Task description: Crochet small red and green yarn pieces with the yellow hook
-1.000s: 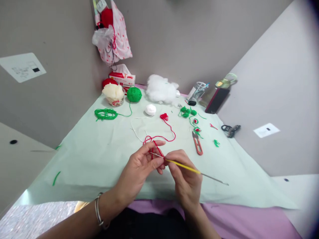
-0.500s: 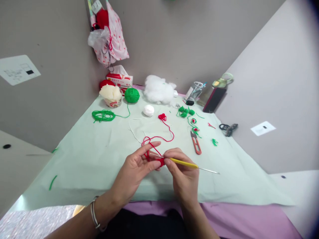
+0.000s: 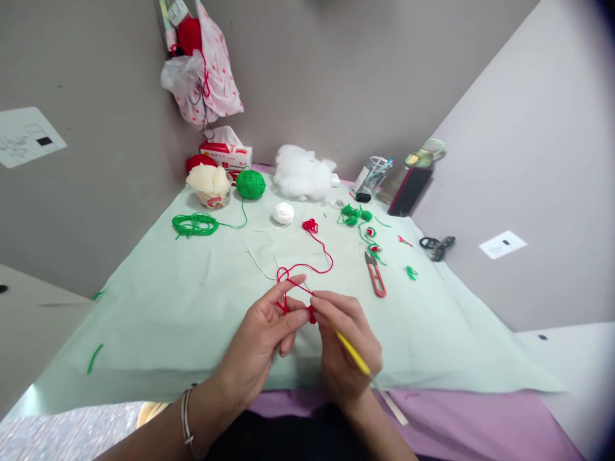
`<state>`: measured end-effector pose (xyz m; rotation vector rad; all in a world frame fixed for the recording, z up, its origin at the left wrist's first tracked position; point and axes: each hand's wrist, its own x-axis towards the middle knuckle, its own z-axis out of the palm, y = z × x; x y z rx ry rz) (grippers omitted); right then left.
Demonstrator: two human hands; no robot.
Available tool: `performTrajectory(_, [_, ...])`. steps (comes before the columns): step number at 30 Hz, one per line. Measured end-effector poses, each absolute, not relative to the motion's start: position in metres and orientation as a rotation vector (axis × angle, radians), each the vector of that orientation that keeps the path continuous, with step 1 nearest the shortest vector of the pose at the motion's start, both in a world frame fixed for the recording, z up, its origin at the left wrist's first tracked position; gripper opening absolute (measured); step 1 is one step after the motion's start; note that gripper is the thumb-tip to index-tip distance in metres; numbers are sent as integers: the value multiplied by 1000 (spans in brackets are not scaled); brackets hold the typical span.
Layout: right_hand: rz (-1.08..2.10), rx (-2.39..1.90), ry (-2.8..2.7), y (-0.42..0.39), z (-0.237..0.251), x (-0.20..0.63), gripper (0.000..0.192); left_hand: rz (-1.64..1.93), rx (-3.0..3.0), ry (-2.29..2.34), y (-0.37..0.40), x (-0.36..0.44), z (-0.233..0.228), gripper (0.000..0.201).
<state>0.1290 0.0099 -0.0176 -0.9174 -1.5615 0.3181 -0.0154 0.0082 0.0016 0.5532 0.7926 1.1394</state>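
Observation:
My left hand (image 3: 262, 333) pinches a small red crocheted piece (image 3: 312, 314) between thumb and fingers. Red yarn (image 3: 300, 286) runs over its raised index finger. In my right hand (image 3: 350, 346) is a crochet hook with a yellow handle (image 3: 353, 353), tilted so its rear end points down toward me. The fingertips of that hand touch the red piece, and they hide most of the hook's front tip. From the left hand the yarn loops across the cloth to a small red tangle (image 3: 310, 226).
Orange-handled thread snips (image 3: 375, 275) lie right of my hands. Behind are a white yarn ball (image 3: 283, 213), a green yarn ball (image 3: 250, 184), white stuffing (image 3: 305, 173), a green yarn coil (image 3: 195, 224) and small green pieces (image 3: 353, 214). A phone (image 3: 410, 191) leans against a bottle at the right.
My right hand has turned the crochet hook from nearly level to a steep slant, its rear end swinging down toward me. The left hand keeps its pinch; the view has shifted slightly.

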Motion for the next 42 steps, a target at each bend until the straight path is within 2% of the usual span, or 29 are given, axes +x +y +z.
performTrajectory(5, [921,-806,-1248,20,-15,135,15,1064,551,767,13,-19,7,47])
performTrajectory(8, [1101,-784,-1148,25,-16,137,11,1126,603,813,14,-18,9,44])
performTrajectory(16, [1048,-897,-1226,22,-21,138,5,1179,699,834,14,-16,6,47])
performTrajectory(27, [1129,-868,-1115,23,-24,138,5,1147,712,818,15,-22,2,51])
performTrajectory(33, [1029,-868,-1230,21,-22,138,7,1220,846,887,13,-27,5,38])
performTrajectory(38, [937,-911,-1291,18,-18,136,6,1176,1013,943,14,-26,10,48])
performTrajectory(42, [932,-903,-1305,17,-16,133,9,1181,1118,1034,14,-22,10,49])
